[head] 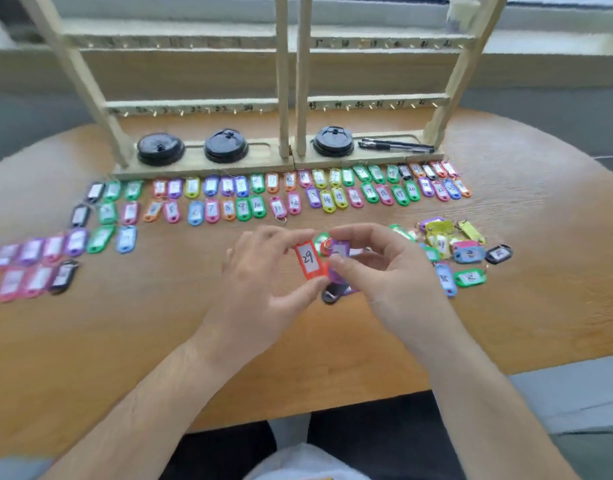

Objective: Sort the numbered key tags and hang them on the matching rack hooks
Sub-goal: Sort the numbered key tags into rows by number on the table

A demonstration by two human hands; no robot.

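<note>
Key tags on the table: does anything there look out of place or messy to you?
Mostly tidy: the tags lie in neat rows before the rack. The one odd spot is the heap just right of the right hand, where tags overlap at all angles, apparently still unsorted.
</note>
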